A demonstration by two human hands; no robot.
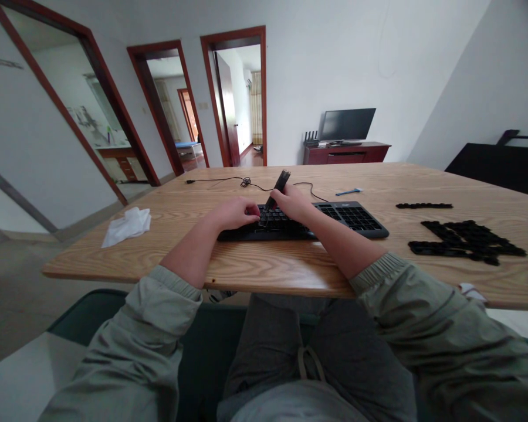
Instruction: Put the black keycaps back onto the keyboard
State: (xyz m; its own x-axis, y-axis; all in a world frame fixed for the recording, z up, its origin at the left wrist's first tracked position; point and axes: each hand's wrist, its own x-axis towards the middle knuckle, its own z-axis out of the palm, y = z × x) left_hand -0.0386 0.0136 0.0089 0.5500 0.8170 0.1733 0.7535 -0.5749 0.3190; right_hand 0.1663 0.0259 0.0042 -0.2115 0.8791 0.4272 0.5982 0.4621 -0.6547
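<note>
One dark corded keyboard [286, 228] is being supported flat on a wooden table [281, 264], its key field being attended to as the step apparently in hand. A dark elongated piece [278, 189] is being gripped, tilted above the keys, in the right hand [289, 198], while the curled fingers of the left hand [238, 212] are being held at the keyboard's left part, whether pinching anything cannot be told. By judgement, a steadied keyboard and fine fingertip control are being called for by the next move, dark strips [462, 239] being displayed clustered well to the right.
</note>
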